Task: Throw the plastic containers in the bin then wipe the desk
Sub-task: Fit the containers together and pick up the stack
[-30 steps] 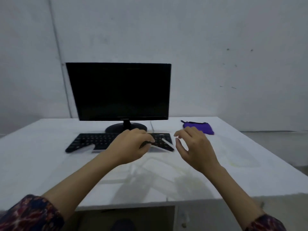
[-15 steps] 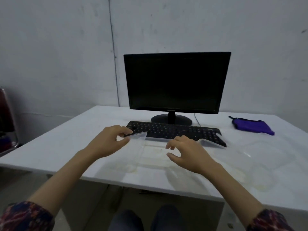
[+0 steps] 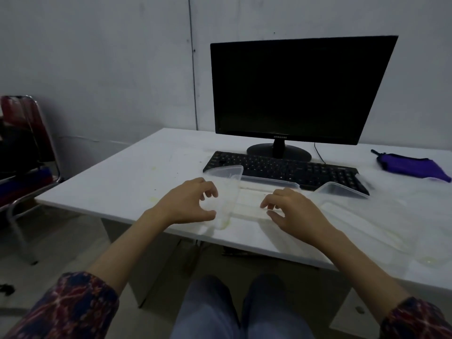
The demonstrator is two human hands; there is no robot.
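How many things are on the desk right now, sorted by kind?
Monitor: 1
Keyboard: 1
Purple pouch: 1
Clear plastic containers: 3 that I can tell apart; see-through edges overlapping at the right may hide more
Total: 6, at least

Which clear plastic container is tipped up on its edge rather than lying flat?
The clear container by the left hand, leaning against the keyboard's left end. The others, under the right hand and further right, lie flat.
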